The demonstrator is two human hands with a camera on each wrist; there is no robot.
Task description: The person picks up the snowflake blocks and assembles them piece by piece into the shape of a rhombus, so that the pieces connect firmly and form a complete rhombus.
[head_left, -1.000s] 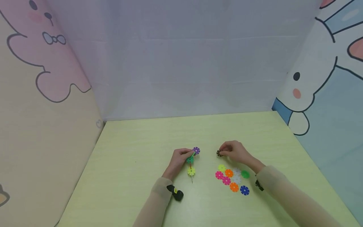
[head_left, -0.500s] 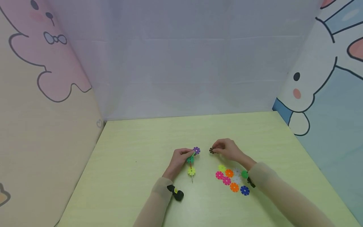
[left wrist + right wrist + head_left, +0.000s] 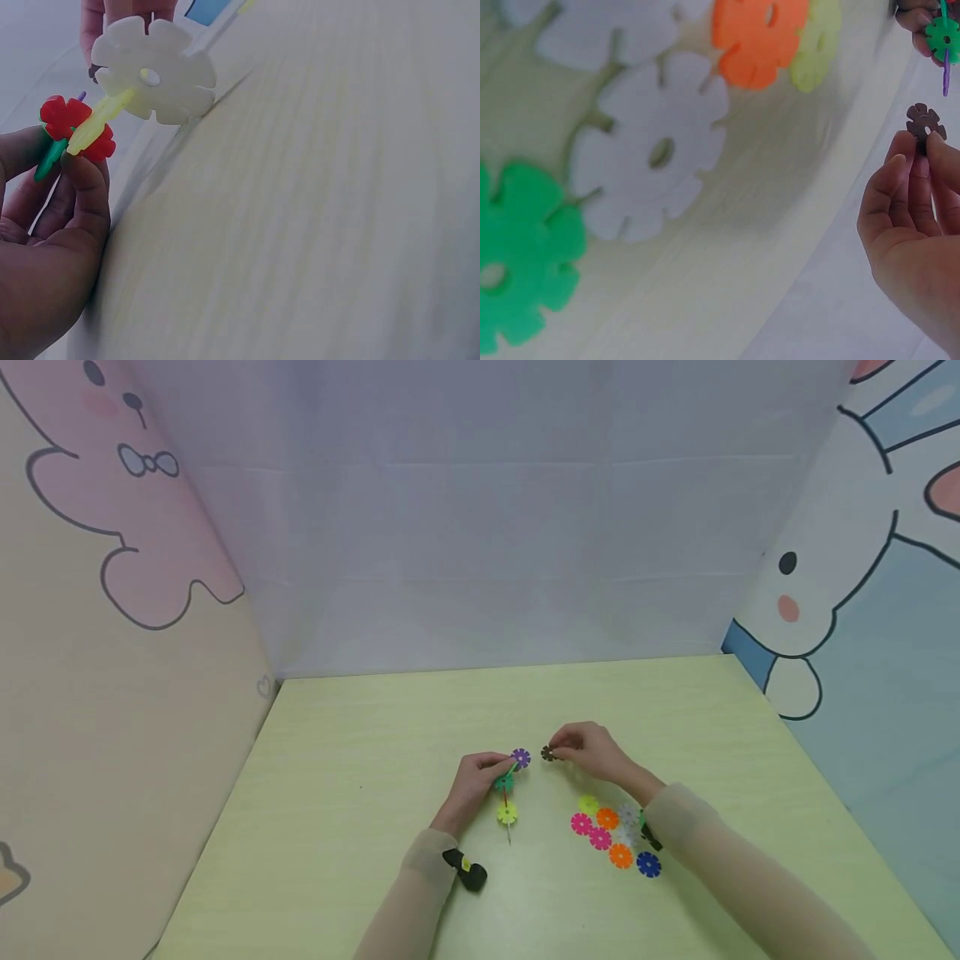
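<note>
My left hand (image 3: 472, 785) pinches a chain of slotted plastic snowflake discs. A purple disc (image 3: 521, 758) forms the far end, with green, red and yellow discs (image 3: 507, 813) running back towards me. At the near end is a white disc (image 3: 176, 71), seen face-on in the left wrist view. Between thumb and fingers, my right hand (image 3: 596, 752) pinches a brown snowflake disc (image 3: 924, 120) by its edge. The brown disc stands just right of the purple one, with a small gap between them in the head view.
Loose discs lie on the table (image 3: 360, 860) under my right forearm: two pink ones (image 3: 600, 838), two orange ones (image 3: 621, 856), a yellow one (image 3: 588, 803), a blue one (image 3: 648, 865), white ones (image 3: 660, 150) and a green one (image 3: 532, 255). A pale curtain (image 3: 480, 560) hangs behind the table.
My right hand has moved left and slightly away from me, bringing the brown disc close to the purple one. The left hand and its chain have stayed in place.
</note>
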